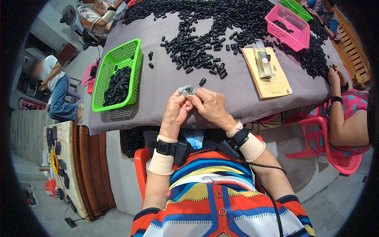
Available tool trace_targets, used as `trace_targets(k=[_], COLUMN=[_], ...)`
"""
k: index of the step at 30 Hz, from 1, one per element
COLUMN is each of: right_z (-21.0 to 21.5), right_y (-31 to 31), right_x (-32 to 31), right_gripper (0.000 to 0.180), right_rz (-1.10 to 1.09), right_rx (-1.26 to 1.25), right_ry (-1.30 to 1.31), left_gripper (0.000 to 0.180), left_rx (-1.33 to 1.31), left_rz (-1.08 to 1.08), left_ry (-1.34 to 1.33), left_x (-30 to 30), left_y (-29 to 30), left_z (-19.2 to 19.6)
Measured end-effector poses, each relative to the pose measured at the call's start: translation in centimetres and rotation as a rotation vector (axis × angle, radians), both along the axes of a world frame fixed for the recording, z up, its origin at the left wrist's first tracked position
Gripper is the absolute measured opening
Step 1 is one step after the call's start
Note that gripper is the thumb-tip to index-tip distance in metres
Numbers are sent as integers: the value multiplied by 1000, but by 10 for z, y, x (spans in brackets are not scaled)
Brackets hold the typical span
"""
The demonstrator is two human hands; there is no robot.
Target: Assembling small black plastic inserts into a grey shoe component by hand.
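My left hand and my right hand meet over the table's near edge. Their thumbs and fingers pinch together, both closed. Silvery-grey wrapping shows at the fingertips, and whatever sits between them is too small and covered to make out. Just beyond my right fingers lies one loose small black plastic piece. A green plastic basket stands to the left, partly filled with black pieces. Past the hands, a large heap of similar black pieces spreads over the grey-covered table.
Right of the heap, a clear plastic packet rests on a tan notebook. A pink basket and another green basket stand at the far right. Other people sit around the table, one person's hand at the right edge.
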State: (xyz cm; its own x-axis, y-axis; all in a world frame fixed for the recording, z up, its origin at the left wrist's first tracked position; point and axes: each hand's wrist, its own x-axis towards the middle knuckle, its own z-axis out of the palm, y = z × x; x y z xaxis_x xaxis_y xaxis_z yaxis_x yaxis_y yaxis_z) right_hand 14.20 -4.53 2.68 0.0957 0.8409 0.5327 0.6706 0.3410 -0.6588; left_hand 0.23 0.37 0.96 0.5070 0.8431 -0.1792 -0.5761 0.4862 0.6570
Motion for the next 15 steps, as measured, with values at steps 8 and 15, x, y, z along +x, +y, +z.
trace_targets(k=[8,15], right_z=[4,2], right_y=[-1,0], right_x=[2,0], right_gripper=[28,28], right_rz=[29,7], right_rx=[-29,-21], right_ry=[26,9], left_gripper=[19,19], left_rx=[-28,-14], left_rz=[-6,-9], left_ry=[-11,-36], left_x=[0,-1], left_y=[1,1], left_z=[0,-1])
